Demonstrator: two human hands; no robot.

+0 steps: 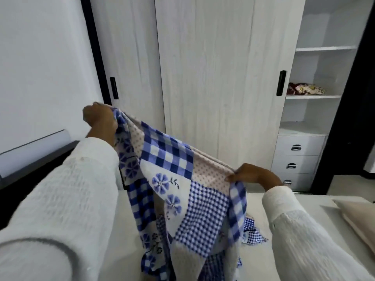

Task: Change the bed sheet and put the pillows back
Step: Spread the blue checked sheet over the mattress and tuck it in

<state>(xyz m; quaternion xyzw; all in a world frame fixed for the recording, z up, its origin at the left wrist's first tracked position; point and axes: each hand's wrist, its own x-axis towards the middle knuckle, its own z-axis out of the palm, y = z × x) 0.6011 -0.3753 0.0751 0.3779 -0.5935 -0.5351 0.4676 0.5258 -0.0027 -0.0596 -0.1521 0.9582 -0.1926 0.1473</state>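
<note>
A blue and white patchwork bed sheet (182, 189) with checks, dots and flowers hangs between my hands above the bare white mattress (125, 236). My left hand (99, 118) grips its upper edge, raised high at the left. My right hand (253, 175) pinches the same edge lower down at the right. The sheet's lower part trails down onto the mattress. A beige pillow (357, 222) lies at the right edge of the bed.
A pale wood wardrobe (213, 78) with sliding doors stands just beyond the bed. Its open right section has shelves, a folded floral cloth (306, 89) and three drawers (298, 159). A dark headboard (34, 161) runs along the left wall.
</note>
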